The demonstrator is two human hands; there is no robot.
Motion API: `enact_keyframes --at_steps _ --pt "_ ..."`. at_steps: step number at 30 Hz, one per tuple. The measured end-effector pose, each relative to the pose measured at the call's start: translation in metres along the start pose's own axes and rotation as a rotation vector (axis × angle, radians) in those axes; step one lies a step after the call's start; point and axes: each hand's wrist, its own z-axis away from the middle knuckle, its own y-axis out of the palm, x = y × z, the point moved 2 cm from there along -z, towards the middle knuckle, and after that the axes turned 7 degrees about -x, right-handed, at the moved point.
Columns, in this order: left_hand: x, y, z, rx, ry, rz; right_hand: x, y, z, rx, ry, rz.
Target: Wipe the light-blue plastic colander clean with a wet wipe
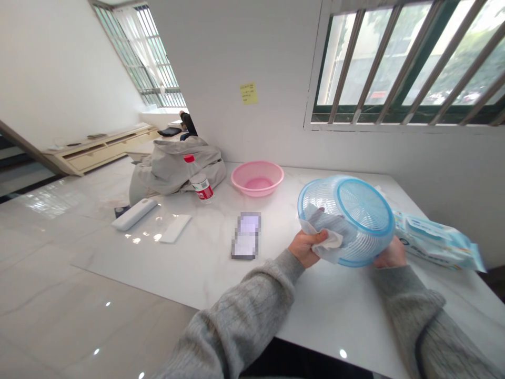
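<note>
A translucent blue plastic basket (355, 221) is held tilted above the table, its round base turned toward me and to the right. My left hand (307, 246) grips a white wipe (330, 240) at the basket's left rim. The thumb lies outside, while the fingers reach behind the see-through wall. Around the basket's lower right side, my right hand (391, 255) is closed, with most of its fingers hidden behind it. Just right of that hand lies a light-blue pack of wipes (437, 242).
Left of the basket, a phone (246, 236) lies on the white table (209, 263). A pink basin (257, 180) stands by the wall, near a bottle with a red cap (201, 184) and a grey cloth bag (169, 166). Two white items, one a long case (134, 214), lie farther left.
</note>
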Motion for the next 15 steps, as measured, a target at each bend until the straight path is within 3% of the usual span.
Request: enact_keyframes --at_steps 15 --pt "0.0041 -0.0026 0.0004 0.023 -0.010 -0.037 0.0073 0.0017 0.0029 0.016 0.047 0.002"
